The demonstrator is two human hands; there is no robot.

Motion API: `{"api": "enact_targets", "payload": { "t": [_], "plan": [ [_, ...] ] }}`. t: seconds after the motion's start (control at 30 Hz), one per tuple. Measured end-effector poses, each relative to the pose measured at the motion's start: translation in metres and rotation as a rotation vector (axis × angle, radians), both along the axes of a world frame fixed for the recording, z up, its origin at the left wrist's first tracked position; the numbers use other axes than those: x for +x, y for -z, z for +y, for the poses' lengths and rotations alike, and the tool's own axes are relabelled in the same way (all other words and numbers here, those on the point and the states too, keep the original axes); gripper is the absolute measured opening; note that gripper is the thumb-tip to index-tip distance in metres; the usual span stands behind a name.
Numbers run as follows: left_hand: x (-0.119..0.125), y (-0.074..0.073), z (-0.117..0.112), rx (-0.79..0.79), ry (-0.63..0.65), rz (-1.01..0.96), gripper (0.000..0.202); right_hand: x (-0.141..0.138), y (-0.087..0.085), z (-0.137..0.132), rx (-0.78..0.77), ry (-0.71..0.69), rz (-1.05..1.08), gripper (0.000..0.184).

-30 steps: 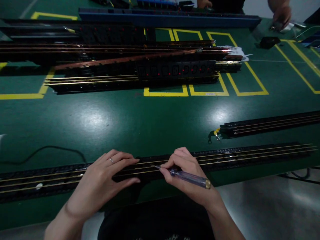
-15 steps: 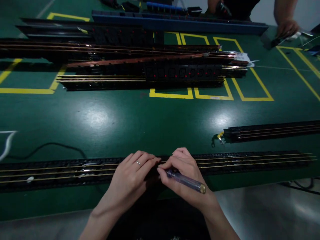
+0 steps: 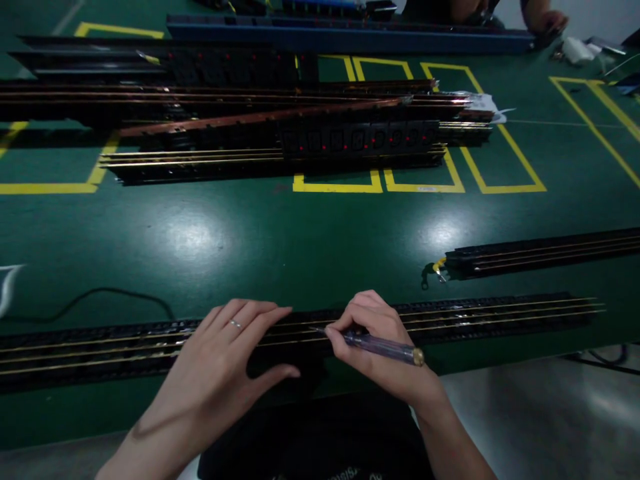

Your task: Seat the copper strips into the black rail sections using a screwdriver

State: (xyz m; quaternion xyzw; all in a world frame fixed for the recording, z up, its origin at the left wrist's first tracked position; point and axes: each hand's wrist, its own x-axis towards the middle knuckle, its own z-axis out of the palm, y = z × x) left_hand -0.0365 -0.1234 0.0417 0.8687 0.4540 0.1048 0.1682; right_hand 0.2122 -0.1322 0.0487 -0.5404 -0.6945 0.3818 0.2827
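A long black strip [image 3: 130, 345] with thin brass-coloured bars lengthwise lies along the near side of the table. My left hand [image 3: 220, 360], a ring on one finger, rests over this strip with its thumb spread from the fingers and nothing between them. In my right hand [image 3: 375, 340] a pen [image 3: 383, 348] with a clear purplish barrel and gold end is pinched between thumb and fingers. Its dark tip points left, over the bars in the gap between my hands. I cannot tell whether the tip touches them.
Behind lie stacked black strips and copper bars [image 3: 270, 117], with a long blue rail [image 3: 345, 39] beyond. Another black strip [image 3: 545, 255] is at the right, a yellow-ended lead at its tip. A dark cable [image 3: 107, 289] runs at left. Another person's hand [image 3: 553, 21] is at the far right.
My left hand has moved left and its thumb has opened away from the fingers. The pen now shows its tip. The other person's hand has shifted left and back.
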Motion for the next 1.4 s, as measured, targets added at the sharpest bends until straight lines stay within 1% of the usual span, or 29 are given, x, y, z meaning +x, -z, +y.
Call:
{"api": "enact_targets", "payload": {
  "t": [0.03, 0.13, 0.17, 0.23, 0.33, 0.47, 0.53, 0.6, 0.63, 0.7, 0.77, 0.8, 0.9, 0.93, 1.0, 1.07, 1.17, 1.3, 1.4],
  "plan": [
    [0.012, 0.002, -0.001, 0.017, 0.027, -0.007, 0.056, 0.0, 0.0, 0.0, -0.002, -0.004, -0.01, 0.02],
    [0.045, 0.013, -0.003, 0.072, 0.081, -0.048, 0.042, 0.0, -0.003, -0.001, -0.001, -0.024, -0.017, 0.016],
    [0.051, 0.017, -0.003, 0.08, 0.083, -0.062, 0.041, 0.002, -0.003, -0.002, 0.005, -0.028, -0.011, 0.015],
    [0.055, 0.022, -0.003, 0.087, 0.078, -0.086, 0.039, 0.008, -0.004, -0.004, 0.02, -0.02, -0.002, 0.015],
    [0.041, 0.024, -0.003, 0.069, 0.069, -0.079, 0.035, 0.022, -0.004, -0.01, 0.014, 0.045, -0.022, 0.017],
    [0.002, 0.024, -0.003, 0.018, 0.031, -0.034, 0.043, 0.041, -0.004, -0.014, -0.013, 0.092, -0.019, 0.019],
    [-0.019, 0.026, -0.002, 0.003, -0.005, -0.007, 0.044, 0.046, -0.004, -0.015, -0.011, 0.109, -0.02, 0.019],
    [-0.033, 0.026, -0.002, 0.013, -0.042, 0.008, 0.046, 0.048, -0.003, -0.016, -0.017, 0.116, -0.024, 0.02],
    [-0.035, 0.025, -0.001, 0.017, -0.047, 0.019, 0.05, 0.048, -0.003, -0.016, -0.024, 0.112, -0.028, 0.02],
    [-0.028, 0.021, 0.0, 0.04, -0.019, 0.026, 0.061, 0.047, -0.002, -0.015, -0.03, 0.092, -0.036, 0.02],
    [-0.007, 0.018, -0.001, 0.079, 0.039, 0.003, 0.069, 0.045, -0.001, -0.015, -0.033, 0.083, -0.052, 0.02],
    [0.005, 0.017, -0.002, 0.102, 0.062, -0.018, 0.068, 0.045, -0.001, -0.014, -0.039, 0.078, -0.057, 0.02],
    [0.037, 0.018, -0.006, 0.134, 0.096, -0.063, 0.05, 0.049, -0.001, -0.014, -0.053, 0.064, -0.052, 0.019],
    [0.043, 0.019, -0.007, 0.136, 0.099, -0.073, 0.046, 0.051, -0.002, -0.014, -0.043, 0.063, -0.046, 0.019],
    [0.045, 0.02, -0.008, 0.135, 0.107, -0.092, 0.044, 0.056, -0.002, -0.014, -0.005, 0.07, -0.037, 0.02],
    [0.038, 0.022, -0.008, 0.125, 0.107, -0.098, 0.046, 0.061, -0.003, -0.015, 0.033, 0.09, -0.04, 0.02],
    [0.014, 0.024, -0.008, 0.135, 0.072, -0.08, 0.045, 0.063, -0.003, -0.016, 0.051, 0.099, -0.047, 0.019],
    [-0.022, 0.021, -0.013, 0.163, 0.025, -0.05, 0.045, 0.05, -0.002, -0.015, -0.033, 0.08, 0.005, 0.018],
    [-0.036, 0.013, -0.016, 0.165, -0.002, 0.044, 0.049, 0.036, -0.001, -0.014, -0.058, 0.06, 0.045, 0.018]
  ]
}}
